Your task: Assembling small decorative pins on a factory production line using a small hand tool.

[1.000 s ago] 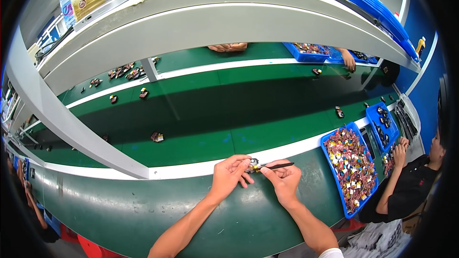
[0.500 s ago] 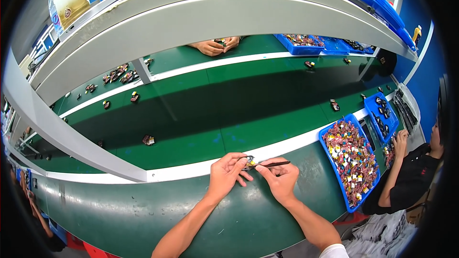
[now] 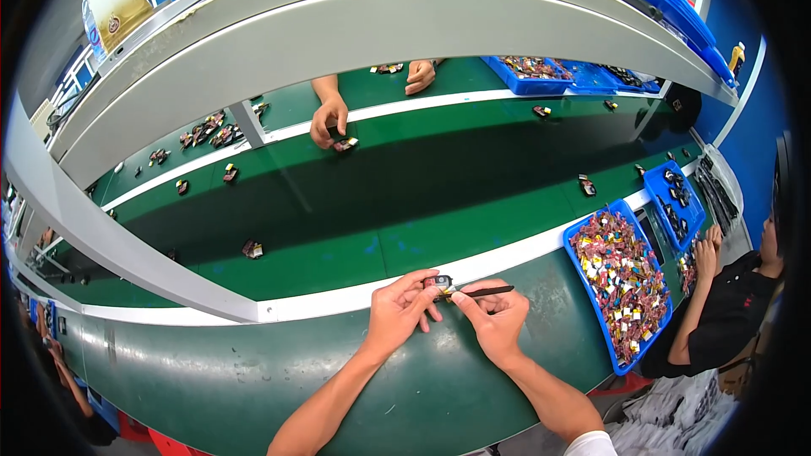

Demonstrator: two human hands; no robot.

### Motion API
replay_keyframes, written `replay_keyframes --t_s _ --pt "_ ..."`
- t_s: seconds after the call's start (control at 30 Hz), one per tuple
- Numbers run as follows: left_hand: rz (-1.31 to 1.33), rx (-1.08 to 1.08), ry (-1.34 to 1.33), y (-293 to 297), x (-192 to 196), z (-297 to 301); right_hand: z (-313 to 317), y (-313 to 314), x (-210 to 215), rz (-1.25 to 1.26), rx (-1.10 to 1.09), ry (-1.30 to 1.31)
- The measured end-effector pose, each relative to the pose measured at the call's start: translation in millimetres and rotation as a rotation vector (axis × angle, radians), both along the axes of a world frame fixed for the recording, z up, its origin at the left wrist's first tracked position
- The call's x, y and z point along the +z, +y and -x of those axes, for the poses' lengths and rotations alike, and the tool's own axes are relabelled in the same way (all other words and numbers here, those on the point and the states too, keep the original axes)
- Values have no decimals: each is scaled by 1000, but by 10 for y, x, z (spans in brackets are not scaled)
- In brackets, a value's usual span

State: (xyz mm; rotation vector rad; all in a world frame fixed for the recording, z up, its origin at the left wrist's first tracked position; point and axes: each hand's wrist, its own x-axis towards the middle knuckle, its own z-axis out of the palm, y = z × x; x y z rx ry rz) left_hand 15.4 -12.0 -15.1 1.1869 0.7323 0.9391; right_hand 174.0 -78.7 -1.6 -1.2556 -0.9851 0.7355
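While the left hand (image 3: 401, 308) pinches a small dark part (image 3: 441, 282) over the white strip at the table (image 3: 211, 371) edge, the right hand (image 3: 498, 317) grips a thin black tool (image 3: 486, 291) whose tip meets it. Judging from this, steadying both wrists on the table and keeping the tip aligned should help.

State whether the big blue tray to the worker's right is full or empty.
Full: the blue tray is heaped almost edge to edge with small red, white and yellow parts.
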Motion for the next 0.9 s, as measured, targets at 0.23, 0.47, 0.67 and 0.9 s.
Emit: replay_keyframes --t_s 0.23,0.47,0.67,0.9 --pt "-23 -43 -71 33 -32 33 53 32 -40 -60 -27 127" --pt "-24 -41 -84 39 -35 35 68 22 -37 -41 7 218" --pt "-27 -14 -84 37 -32 35 85 12 -57 -24 7 242" --pt "-23 11 -89 26 -28 25 80 -8 -40 6 4 213"
